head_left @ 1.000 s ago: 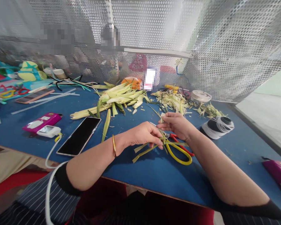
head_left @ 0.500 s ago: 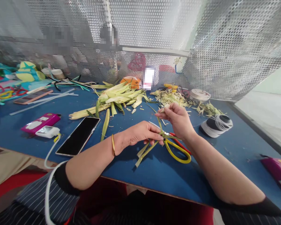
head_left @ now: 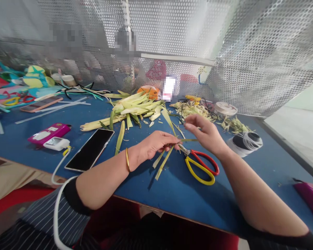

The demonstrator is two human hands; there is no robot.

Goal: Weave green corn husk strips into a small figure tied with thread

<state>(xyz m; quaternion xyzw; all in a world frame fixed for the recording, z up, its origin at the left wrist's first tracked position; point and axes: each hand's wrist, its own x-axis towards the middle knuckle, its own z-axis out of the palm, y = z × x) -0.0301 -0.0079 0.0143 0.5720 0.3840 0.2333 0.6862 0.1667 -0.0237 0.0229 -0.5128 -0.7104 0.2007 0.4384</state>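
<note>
My left hand [head_left: 161, 143] is pinched on a small bundle of corn husk strips [head_left: 162, 169] crossing at its fingertips. Two strip ends hang below the fingers, one wider strip [head_left: 168, 119] rises away from me, and another reaches right toward my other hand. My right hand [head_left: 205, 133] hovers just right of the bundle, fingers loosely curved and apart from the thumb, with nothing visible between them. Under it on the table lie scissors [head_left: 201, 170] with one red and one yellow handle, blades partly hidden by my left hand and the strips.
A heap of corn husks [head_left: 135, 107] lies beyond my hands, beside shredded husk [head_left: 193, 110]. To the left are a phone [head_left: 90, 149] and a purple device [head_left: 49, 134] with a white cable. A spool of white cord [head_left: 243, 143] stands right. Perforated panels [head_left: 172, 34] close the back.
My right hand has let go of the strip it pinched and moved slightly right and down. That strip now leans away from me. The scissors show more fully.
</note>
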